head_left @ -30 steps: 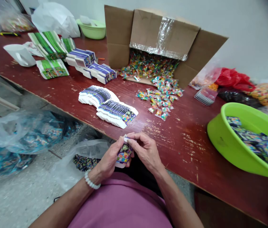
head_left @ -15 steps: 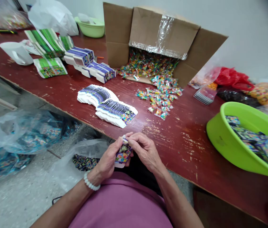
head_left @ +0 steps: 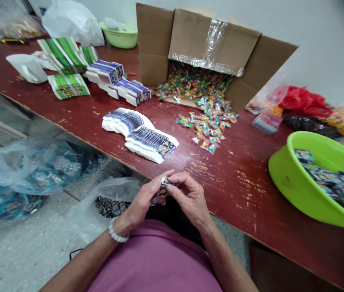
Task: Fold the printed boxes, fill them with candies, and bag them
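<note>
Left hand (head_left: 141, 200): curled round one small printed box (head_left: 159, 197), end flap (head_left: 163, 180) apparently partly folded. Right hand (head_left: 191, 198): narrow, pinching that end. Beyond both: fanned cartons (head_left: 152, 140).

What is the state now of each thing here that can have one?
Small carton: held by left hand and right hand
Cardboard box: open, holding candies
Fanned cartons: flat, overlapping
Green cartons: bundled
Purple cartons: bundled
Lime basin: uncovered, holding packets
Pale basin: uncovered
White mug: contents hidden
</note>
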